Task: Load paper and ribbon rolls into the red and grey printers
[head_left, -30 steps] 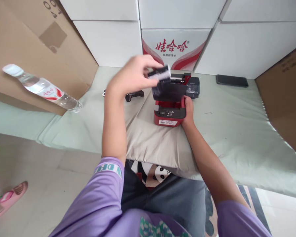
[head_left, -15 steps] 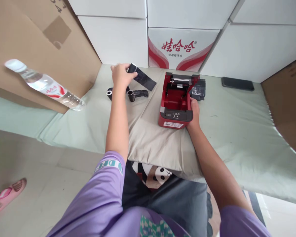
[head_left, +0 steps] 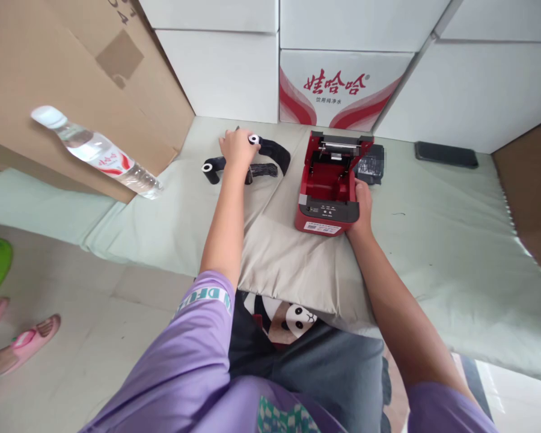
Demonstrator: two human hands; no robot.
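Observation:
My left hand [head_left: 237, 146] is closed on a roll of black ribbon [head_left: 275, 151] with a white core, low over the cloth; its loose strip curves out to the right. Just below lie a second black roll [head_left: 211, 172] with a white core and a crumpled black strip [head_left: 265, 170], both partly covered by my forearm. A small red and black printer [head_left: 328, 186] stands with its lid up, its red inside showing no roll. My right hand [head_left: 361, 207] grips the printer's right side, fingers partly hidden behind it.
Behind the printer lies a black adapter-like block [head_left: 370, 165]. A phone [head_left: 446, 155] lies farther right. A water bottle [head_left: 101, 153] leans on a cardboard box [head_left: 117, 108] at left. White cartons [head_left: 225, 72] line the back. Another person's pink-sandalled foot [head_left: 33, 343] shows lower left.
My left hand has lowered and turned the ribbon roll, so its white core now shows and the strip curls instead of hanging flat. My right hand stays on the printer.

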